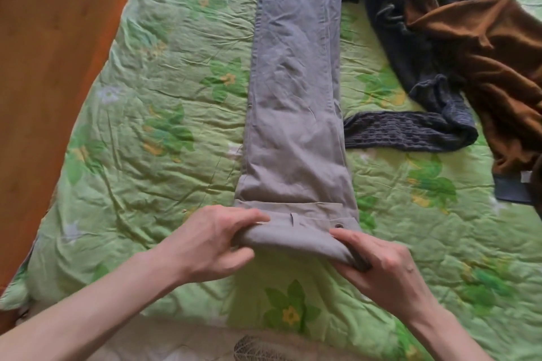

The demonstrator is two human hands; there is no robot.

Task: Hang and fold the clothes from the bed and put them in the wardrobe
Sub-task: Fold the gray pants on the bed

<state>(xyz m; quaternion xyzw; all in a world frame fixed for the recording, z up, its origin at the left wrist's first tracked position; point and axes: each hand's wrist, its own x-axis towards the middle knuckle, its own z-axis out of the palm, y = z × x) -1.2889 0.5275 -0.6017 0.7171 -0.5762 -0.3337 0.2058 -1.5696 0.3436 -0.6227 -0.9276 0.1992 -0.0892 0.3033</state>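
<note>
Grey trousers [293, 91] laid lengthwise on green bedspread [152, 126], legs stacked for neat fold. Left hand [208, 243] and right hand [384, 267] pinch rolled waistband end, one each side, keeping edge even. Brown-and-grey clothes heap [451, 47] waits just beside, right.

The setting was a home bedroom. A bed carried a crumpled green floral quilted bedspread [152, 132], loose garments lay on it, and an orange-brown wooden furniture panel [55, 47] stood beside the bed.
</note>
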